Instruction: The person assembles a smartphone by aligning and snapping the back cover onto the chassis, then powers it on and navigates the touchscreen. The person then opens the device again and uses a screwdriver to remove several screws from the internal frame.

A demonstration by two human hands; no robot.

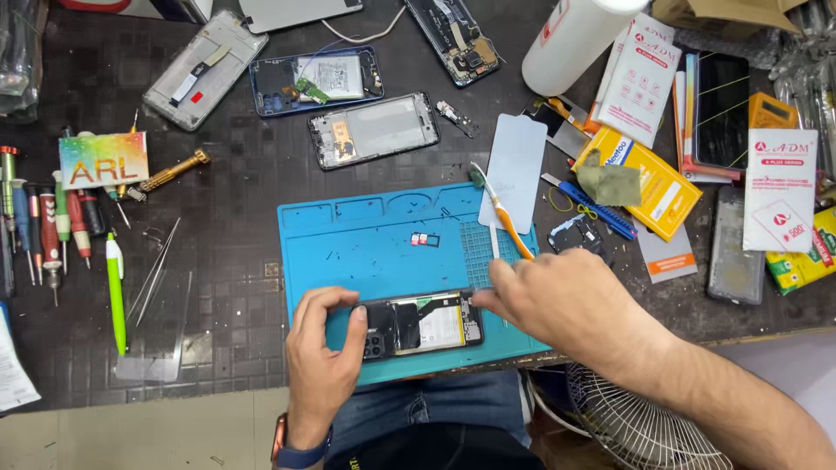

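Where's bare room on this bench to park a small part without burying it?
The blue mat is mostly bare left of the toothbrush, above the opened phone that the left hand and right hand work on. Dark table between the mat and the screwdrivers is also free. The right side, with boxes and phones, is crowded.

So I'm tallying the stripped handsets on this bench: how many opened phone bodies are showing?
5. One under both hands on the blue mat; a silver one at upper left; a blue one beside it; one above the mat; one at the top edge. Clutter may hide more.
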